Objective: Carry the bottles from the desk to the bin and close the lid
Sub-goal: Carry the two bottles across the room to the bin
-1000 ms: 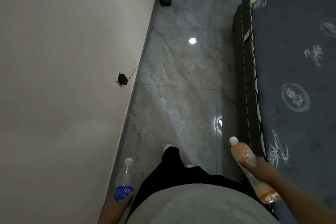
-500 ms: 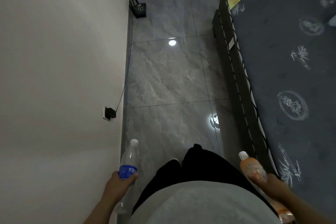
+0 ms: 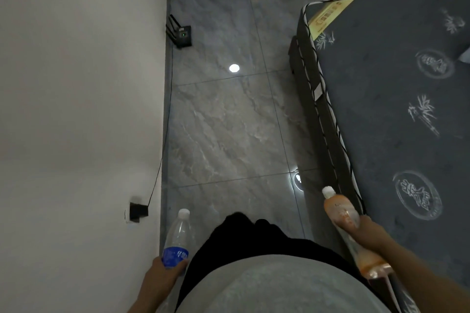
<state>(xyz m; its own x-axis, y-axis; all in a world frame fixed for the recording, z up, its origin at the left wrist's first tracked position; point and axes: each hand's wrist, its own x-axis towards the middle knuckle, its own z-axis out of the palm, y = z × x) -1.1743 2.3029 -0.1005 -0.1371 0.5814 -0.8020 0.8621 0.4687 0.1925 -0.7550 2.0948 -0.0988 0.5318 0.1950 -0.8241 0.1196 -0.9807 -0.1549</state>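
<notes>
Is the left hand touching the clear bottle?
Touching. The head view shows the left hand wrapped around the clear bottle at its blue label.

A home bedroom: bare mattress (image 3: 396,114), tiled floor (image 3: 229,129), router (image 3: 181,35) by the wall.

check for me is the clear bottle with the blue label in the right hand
No, the left hand grips the clear bottle, while the right hand holds the orange bottle.

Single head-worn wide-angle view, looking steeply down and forward along the floor (image 3: 229,122), wall (image 3: 76,109) left, mattress (image 3: 394,109) right.
</notes>
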